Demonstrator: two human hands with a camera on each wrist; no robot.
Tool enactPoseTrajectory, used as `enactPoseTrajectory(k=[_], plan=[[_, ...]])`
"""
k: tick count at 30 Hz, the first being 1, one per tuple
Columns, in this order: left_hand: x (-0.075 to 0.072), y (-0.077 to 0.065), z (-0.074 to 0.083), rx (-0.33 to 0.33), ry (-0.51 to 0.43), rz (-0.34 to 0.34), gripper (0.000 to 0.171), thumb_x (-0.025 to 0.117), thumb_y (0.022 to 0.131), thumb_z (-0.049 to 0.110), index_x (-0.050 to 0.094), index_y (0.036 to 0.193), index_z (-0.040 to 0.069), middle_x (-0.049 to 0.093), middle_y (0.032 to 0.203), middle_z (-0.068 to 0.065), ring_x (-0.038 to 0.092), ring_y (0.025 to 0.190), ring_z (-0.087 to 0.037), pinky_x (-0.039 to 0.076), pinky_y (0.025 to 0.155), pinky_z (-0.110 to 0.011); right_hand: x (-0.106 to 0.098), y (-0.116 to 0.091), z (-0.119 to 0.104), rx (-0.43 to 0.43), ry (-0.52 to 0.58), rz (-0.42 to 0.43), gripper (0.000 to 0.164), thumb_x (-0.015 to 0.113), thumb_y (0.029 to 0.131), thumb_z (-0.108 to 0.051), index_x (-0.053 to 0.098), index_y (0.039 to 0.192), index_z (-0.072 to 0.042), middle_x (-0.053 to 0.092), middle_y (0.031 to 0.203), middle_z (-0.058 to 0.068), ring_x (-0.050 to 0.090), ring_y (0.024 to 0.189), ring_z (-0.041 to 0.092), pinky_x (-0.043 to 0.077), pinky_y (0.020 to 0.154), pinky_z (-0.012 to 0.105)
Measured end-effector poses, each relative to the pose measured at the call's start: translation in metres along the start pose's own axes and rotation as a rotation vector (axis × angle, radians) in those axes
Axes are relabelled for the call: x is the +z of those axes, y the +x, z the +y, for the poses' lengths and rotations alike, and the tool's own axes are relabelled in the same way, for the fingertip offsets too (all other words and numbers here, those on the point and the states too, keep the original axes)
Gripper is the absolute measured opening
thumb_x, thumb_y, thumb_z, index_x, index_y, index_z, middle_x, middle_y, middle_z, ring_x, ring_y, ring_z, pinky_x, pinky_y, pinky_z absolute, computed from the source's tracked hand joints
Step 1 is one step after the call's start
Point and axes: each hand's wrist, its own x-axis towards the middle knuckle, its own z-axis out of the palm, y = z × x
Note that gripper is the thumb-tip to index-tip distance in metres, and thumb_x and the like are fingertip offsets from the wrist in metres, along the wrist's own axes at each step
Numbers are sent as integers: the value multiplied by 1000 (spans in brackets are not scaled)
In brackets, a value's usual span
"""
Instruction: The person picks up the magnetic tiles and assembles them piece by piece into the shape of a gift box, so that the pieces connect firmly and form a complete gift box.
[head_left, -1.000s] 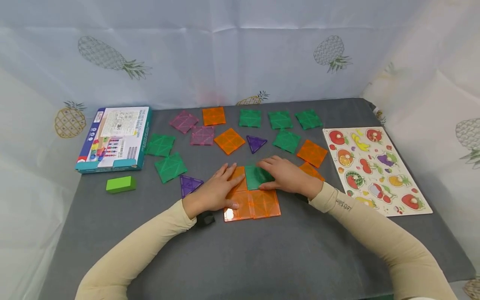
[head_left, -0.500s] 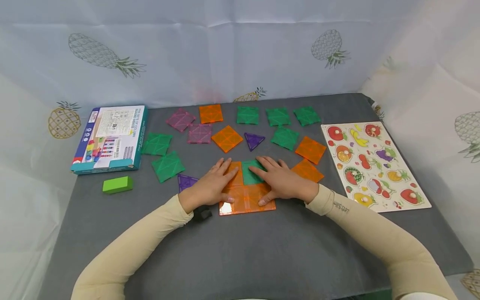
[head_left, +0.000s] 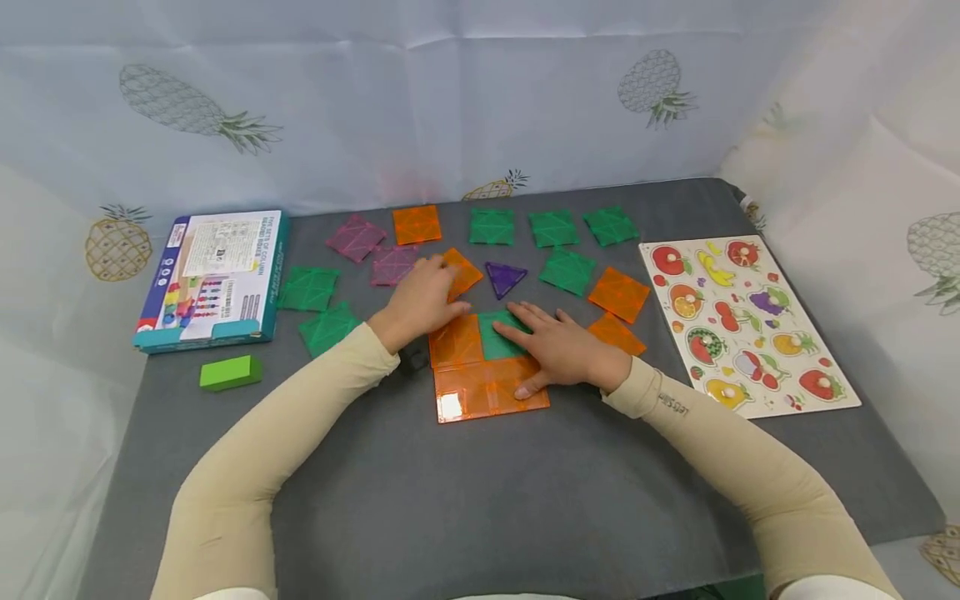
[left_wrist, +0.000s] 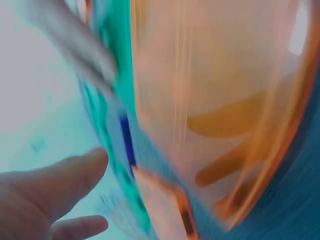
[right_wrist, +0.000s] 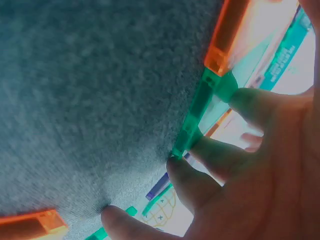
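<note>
In the head view, orange square tiles (head_left: 465, 393) and one green square tile (head_left: 495, 338) lie edge to edge as a two-by-two block. My right hand (head_left: 570, 350) rests spread on it, fingertips on the green tile and thumb on the lower right orange tile. The right wrist view shows its fingers (right_wrist: 220, 157) along the green tile's edge (right_wrist: 192, 117). My left hand (head_left: 420, 304) is beyond the block's upper left, fingertips right at a loose orange tile (head_left: 467, 275) and overlapping a pink tile (head_left: 392, 265). Its thumb and fingers look apart in the blurred left wrist view.
Several loose green tiles (head_left: 553, 228), orange tiles (head_left: 619, 294) and a purple triangle (head_left: 506, 277) lie farther back. A boxed toy (head_left: 213, 279) and green block (head_left: 230, 372) sit left; a fruit puzzle board (head_left: 750, 329) lies right. A curtain hangs behind the table.
My left hand has lifted off the block and moved away from me to the loose orange tile. My right hand spread out over the green tile and has stayed there; the view shifted slightly.
</note>
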Motion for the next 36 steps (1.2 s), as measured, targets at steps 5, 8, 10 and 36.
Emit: enactPoseTrajectory(k=[5,8,10,36], plan=[[-5,34,-11,-100,25,-54,69,70,86,41,46,140,5,49,135,-23,46,122,-42,43,101,-53,-2,-2,0,21,-4,-26,104,62,76,-69,15,156,-23,3,162,13,10,148,37,21,108,70],[-4,40,-16,-111,20,-80,69,71,85,41,47,140,5,49,134,-23,47,121,-41,43,100,-54,-1,-1,-1,28,-13,-30,104,61,75,-71,13,156,-25,2,163,11,9,149,36,21,109,69],[-4,40,-19,-104,9,-75,71,72,84,40,46,140,5,50,133,-23,47,120,-41,42,101,-53,-1,0,-2,40,-22,-30,105,60,75,-72,12,156,-26,2,163,10,9,149,35,21,109,68],[25,-100,-42,-101,-1204,-42,61,60,91,3,35,147,0,46,113,-17,63,86,-18,58,74,-30,2,-2,3,24,40,6,102,63,77,-67,14,156,-23,2,163,12,7,149,36,18,109,69]])
